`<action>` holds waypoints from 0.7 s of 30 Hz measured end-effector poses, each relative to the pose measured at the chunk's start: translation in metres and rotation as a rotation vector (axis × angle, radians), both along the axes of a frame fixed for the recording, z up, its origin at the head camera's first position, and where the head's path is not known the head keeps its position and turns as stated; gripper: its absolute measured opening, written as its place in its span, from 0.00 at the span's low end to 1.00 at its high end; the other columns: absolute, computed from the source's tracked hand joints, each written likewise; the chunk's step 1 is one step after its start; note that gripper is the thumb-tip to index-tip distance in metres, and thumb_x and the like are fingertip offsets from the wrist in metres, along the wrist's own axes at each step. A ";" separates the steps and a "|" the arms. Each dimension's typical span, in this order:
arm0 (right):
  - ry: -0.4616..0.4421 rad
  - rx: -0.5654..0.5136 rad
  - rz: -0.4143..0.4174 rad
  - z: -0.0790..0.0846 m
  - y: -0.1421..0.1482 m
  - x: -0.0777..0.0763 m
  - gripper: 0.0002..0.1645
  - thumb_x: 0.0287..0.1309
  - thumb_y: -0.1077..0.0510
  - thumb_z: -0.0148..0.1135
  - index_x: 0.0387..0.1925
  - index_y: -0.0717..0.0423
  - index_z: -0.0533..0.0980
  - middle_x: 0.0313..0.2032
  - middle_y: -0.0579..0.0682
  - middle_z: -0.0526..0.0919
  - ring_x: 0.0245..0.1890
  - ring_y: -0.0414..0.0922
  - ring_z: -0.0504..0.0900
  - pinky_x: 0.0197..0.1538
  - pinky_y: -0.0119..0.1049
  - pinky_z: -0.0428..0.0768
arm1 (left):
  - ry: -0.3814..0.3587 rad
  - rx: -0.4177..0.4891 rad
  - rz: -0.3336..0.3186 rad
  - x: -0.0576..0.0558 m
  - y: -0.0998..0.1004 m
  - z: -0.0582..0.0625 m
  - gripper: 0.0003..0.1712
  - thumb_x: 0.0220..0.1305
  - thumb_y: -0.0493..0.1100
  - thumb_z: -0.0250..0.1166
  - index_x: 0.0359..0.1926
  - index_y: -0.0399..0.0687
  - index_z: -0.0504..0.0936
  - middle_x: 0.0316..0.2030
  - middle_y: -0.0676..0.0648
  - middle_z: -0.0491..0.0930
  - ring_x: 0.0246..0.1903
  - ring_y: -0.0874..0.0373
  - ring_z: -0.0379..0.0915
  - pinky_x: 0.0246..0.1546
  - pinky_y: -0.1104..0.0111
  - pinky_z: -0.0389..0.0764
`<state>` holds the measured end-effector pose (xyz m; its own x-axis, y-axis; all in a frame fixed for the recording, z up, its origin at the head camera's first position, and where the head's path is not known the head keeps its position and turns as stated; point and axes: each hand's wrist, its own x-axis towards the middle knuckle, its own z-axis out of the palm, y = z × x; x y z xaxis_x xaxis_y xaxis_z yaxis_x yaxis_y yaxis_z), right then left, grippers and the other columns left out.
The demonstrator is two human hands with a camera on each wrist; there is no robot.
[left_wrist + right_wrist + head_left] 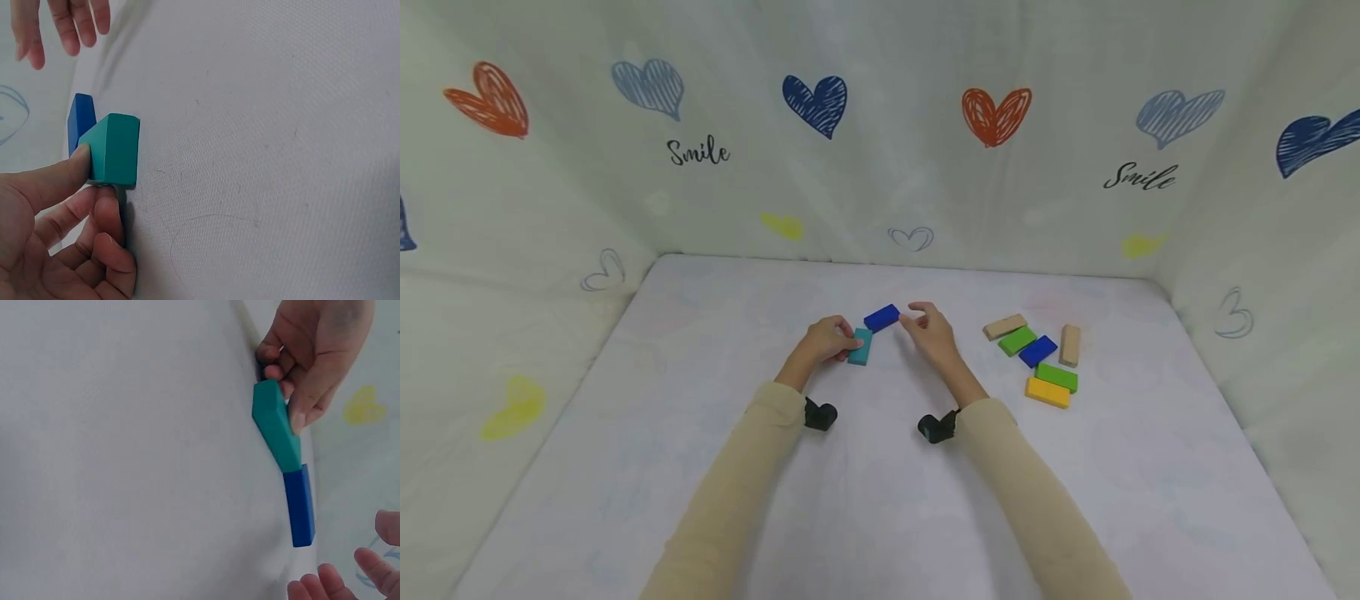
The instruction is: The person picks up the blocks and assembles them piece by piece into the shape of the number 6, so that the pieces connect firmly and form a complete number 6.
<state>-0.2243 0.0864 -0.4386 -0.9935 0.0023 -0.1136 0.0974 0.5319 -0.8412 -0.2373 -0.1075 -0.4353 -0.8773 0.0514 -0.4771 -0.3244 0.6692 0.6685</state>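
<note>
My left hand [824, 342] pinches a teal rectangular block [862, 350] between thumb and fingers, low over the white table. Just behind that block lies a blue block [882, 317], set at an angle; its near end meets or overlaps the teal block's far end in the wrist views. The right hand [934, 335] is beside the blue block's right end, its fingers loosely spread and holding nothing. In the right wrist view, a gap shows between the right fingers [325, 584] and the blue block [300, 509].
To the right lies a loose group of blocks: a wooden block [1004, 327], another wooden one [1070, 345], two green ones, a blue one [1038, 351] and a yellow one [1047, 392]. A white cloth backdrop [895, 183] with printed hearts rises behind the table [865, 517].
</note>
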 end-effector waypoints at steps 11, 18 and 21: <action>0.131 -0.016 0.079 0.032 0.021 0.038 0.26 0.62 0.50 0.56 0.57 0.59 0.69 0.52 0.60 0.75 0.54 0.53 0.73 0.57 0.45 0.72 | 0.002 0.008 0.002 0.001 0.000 0.000 0.16 0.59 0.46 0.64 0.43 0.43 0.73 0.24 0.48 0.74 0.22 0.60 0.69 0.24 0.73 0.69; 0.134 -0.015 0.086 0.045 0.036 0.065 0.27 0.60 0.49 0.58 0.56 0.59 0.69 0.56 0.59 0.73 0.56 0.53 0.71 0.60 0.47 0.70 | -0.005 -0.001 -0.001 0.002 0.001 0.003 0.16 0.59 0.46 0.64 0.45 0.43 0.72 0.25 0.48 0.75 0.23 0.60 0.69 0.25 0.73 0.70; 0.140 -0.010 0.074 0.045 0.043 0.074 0.27 0.60 0.49 0.58 0.56 0.58 0.69 0.56 0.58 0.73 0.56 0.53 0.71 0.60 0.47 0.70 | -0.004 -0.003 0.000 0.002 0.001 0.003 0.17 0.59 0.46 0.64 0.45 0.43 0.73 0.25 0.48 0.75 0.23 0.60 0.69 0.25 0.73 0.69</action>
<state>-0.1503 0.1295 -0.3932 -0.9971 -0.0720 0.0261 -0.0602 0.5248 -0.8491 -0.2351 -0.1069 -0.4324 -0.8753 0.0497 -0.4811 -0.3274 0.6713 0.6650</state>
